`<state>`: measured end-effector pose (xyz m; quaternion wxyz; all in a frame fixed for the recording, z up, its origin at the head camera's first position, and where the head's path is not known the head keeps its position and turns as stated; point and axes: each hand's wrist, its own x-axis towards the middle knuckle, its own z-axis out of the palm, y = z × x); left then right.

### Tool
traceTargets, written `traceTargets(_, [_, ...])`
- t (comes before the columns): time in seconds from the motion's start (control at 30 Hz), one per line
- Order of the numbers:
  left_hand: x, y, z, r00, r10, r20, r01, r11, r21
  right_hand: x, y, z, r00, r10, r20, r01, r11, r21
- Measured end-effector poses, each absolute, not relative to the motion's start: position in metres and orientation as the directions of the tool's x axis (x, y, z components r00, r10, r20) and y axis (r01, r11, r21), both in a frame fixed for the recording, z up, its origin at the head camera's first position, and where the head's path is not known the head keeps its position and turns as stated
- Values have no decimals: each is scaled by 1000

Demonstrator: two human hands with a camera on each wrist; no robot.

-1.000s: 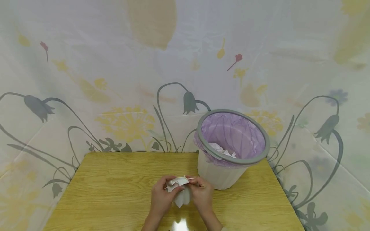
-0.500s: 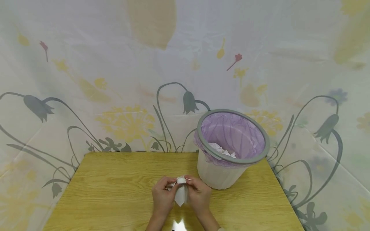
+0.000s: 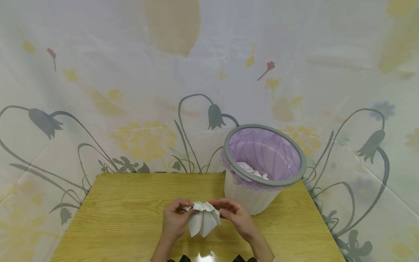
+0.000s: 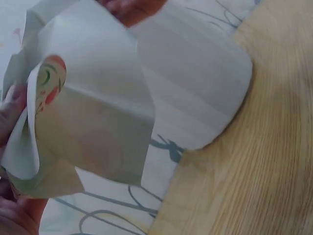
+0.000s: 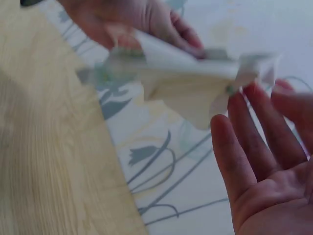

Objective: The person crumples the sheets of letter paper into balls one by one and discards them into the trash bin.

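Note:
A creased sheet of white paper [image 3: 203,222] is gathered along its top edge and fans out below, held above the table. Red and green print shows on a folded part of the paper [image 4: 50,81] in the left wrist view. My left hand [image 3: 175,220] pinches the paper's left side between thumb and fingers. At its right upper edge, my right hand [image 3: 236,216] holds the paper with its fingertips and thumb; its outer fingers [image 5: 234,156] are extended in the right wrist view.
A white bin [image 3: 247,198] with a grey rim [image 3: 302,171] stands behind and right of my hands. Inside are a purple liner [image 3: 262,153] and crumpled white paper [image 3: 252,170]. The wooden table [image 3: 131,207] meets a flower-printed cloth [image 3: 147,80] at the back.
My hands have moved apart, the left going left and the right going right. Between them the paper has spread from a narrow fold into a wider fan. The bin stays put.

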<state>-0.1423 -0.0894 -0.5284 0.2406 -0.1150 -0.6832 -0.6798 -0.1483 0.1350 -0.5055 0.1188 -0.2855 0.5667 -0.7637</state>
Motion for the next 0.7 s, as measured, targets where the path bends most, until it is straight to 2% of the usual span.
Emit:
traceTargets(0.2, [-142, -93, -527, -857, 15, 516, 511, -113, 852, -157, 138, -509, -682, -604, 413, -131, -455, -881])
traceTargets(0.3, [-144, -91, -526, -841, 69, 536, 522, -154, 839, -157, 135, -510, -654, -626, 425, -118, -470, -875])
traceTargets(0.53, [-144, -84, -525, -851, 42, 524, 518, -100, 849, -154, 126, -510, -751, -582, 313, -118, -348, -930])
traceTargets(0.7, [-140, -75, -515, -822, -45, 567, 566, 45, 823, -151, 118, -508, -822, -507, 259, -179, -203, -963])
